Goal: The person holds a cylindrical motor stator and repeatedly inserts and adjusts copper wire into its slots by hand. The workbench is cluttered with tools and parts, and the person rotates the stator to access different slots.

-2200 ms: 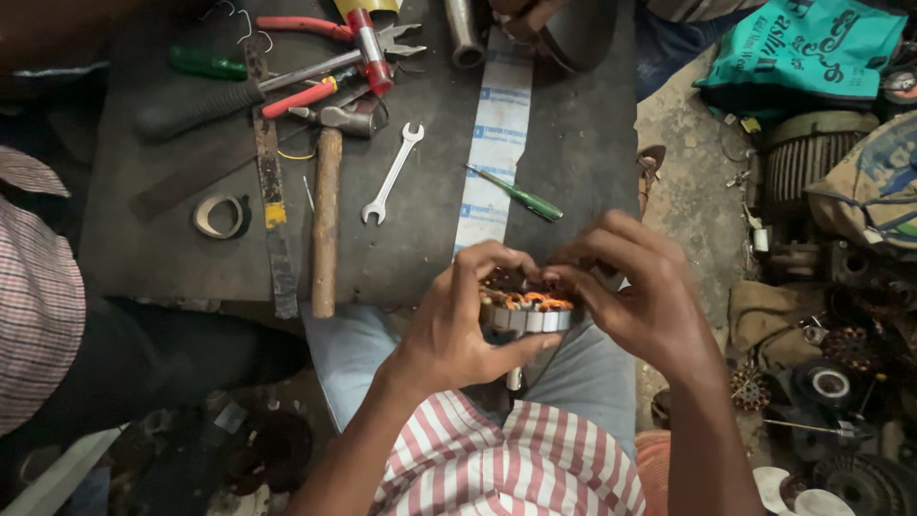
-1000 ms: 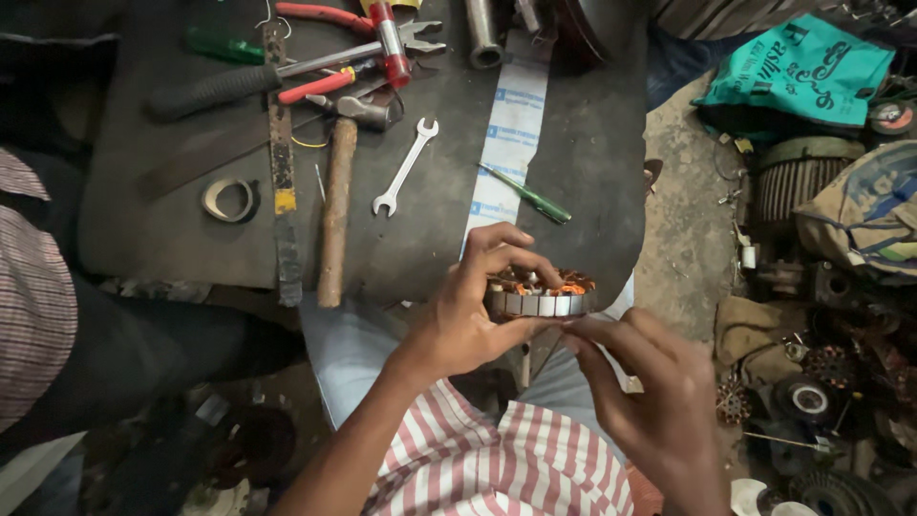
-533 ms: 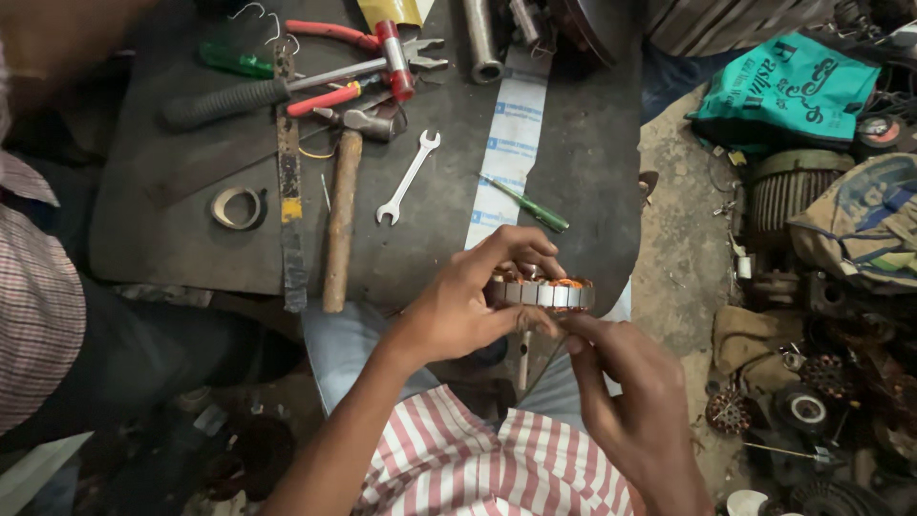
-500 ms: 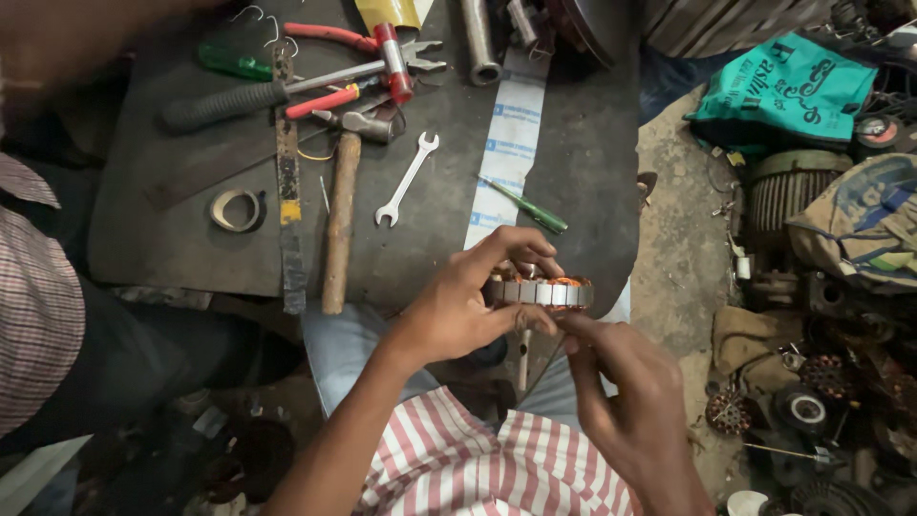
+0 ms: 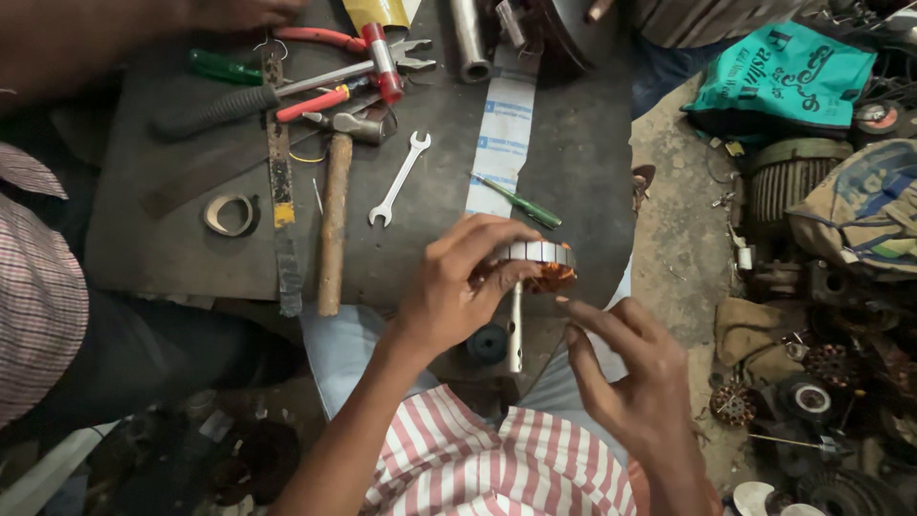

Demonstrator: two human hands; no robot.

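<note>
The person's left hand (image 5: 449,296) holds a small motor armature (image 5: 535,265), a ring of grey steel plates with copper winding showing at its right end, above the near edge of the dark table (image 5: 172,258) and over the lap. The fingers are curled over the top of the plates and the thumb is underneath, so the grip is clamped on the armature. Its thin shaft (image 5: 516,330) hangs down below the hand, towards the knees.

The right hand (image 5: 626,368) is just beside the copper end, the fingers loosely spread and holding nothing; the forefinger tip is near the winding, but whether it touches cannot be told.

The work in hand looks like checking or picking at the winding while the other hand steadies the part. A next move there would call for a firm hold from the left hand and a fine fingertip touch from the right, as the copper wires look thin and easy to bend.

On the table, well apart from the hands, lie a small spanner (image 5: 399,179), a wooden-handled hammer (image 5: 334,215), a green screwdriver (image 5: 521,204) and red-handled pliers (image 5: 358,53)
</note>
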